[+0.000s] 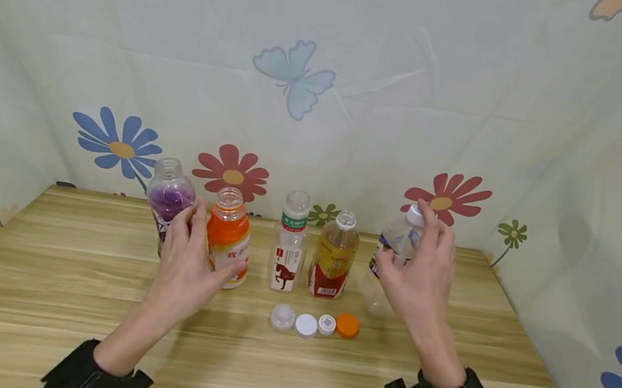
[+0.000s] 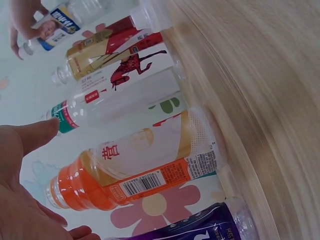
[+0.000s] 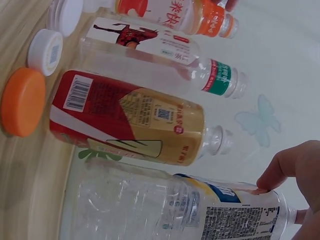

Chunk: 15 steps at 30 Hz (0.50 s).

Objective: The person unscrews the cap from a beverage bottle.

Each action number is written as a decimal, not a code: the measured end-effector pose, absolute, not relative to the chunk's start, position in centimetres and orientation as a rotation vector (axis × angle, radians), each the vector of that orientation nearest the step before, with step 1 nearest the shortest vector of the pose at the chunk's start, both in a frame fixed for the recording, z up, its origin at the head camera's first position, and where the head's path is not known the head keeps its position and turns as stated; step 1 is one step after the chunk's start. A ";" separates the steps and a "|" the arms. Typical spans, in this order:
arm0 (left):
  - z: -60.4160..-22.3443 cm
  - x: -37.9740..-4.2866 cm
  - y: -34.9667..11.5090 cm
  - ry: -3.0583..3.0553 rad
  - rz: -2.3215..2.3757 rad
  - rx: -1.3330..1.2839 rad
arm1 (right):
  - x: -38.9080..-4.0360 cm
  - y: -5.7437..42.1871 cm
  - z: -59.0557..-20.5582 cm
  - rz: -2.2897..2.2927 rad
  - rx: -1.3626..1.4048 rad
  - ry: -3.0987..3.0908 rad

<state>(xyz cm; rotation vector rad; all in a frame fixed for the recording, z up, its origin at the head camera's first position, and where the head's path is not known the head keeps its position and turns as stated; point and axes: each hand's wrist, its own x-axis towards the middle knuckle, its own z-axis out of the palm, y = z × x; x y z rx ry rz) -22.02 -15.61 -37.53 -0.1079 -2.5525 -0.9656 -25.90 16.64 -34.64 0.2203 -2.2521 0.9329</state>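
My left hand [image 1: 188,262] is before an orange-necked bottle [image 1: 228,235] and overlaps a purple-topped bottle [image 1: 167,196] at its left; its thumb and fingers are spread, holding nothing. In the left wrist view, that thumb overlaps the green band of a clear horse-label bottle [image 2: 125,95]. My right hand [image 1: 427,277] reaches around the upper part of a clear bottle [image 1: 375,292] with a white cap [image 1: 416,215]. Its index finger extends up by the cap, and the thumb [image 3: 280,167] overlaps the label below, leaving a wide C between them. All these bottles stand upright.
A capless red and gold bottle [image 1: 333,257] stands between the horse-label bottle and the right-hand one. In front lie a translucent cap [image 1: 283,317], a white cap [image 1: 306,325], a white patterned cap [image 1: 327,324] and an orange cap [image 1: 347,326]. A flowered curtain [image 1: 184,61] hangs behind the wooden table [image 1: 253,378].
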 end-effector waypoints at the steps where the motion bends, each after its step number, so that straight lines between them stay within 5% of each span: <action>1: -37.6 -22.0 -15.6 -2.547 -0.963 -0.112 | -25.8 16.6 -34.5 0.937 0.231 -2.247; 15: -37.5 -21.8 -15.3 -2.476 -0.985 -0.189 | -24.3 15.7 -33.7 0.979 0.349 -2.230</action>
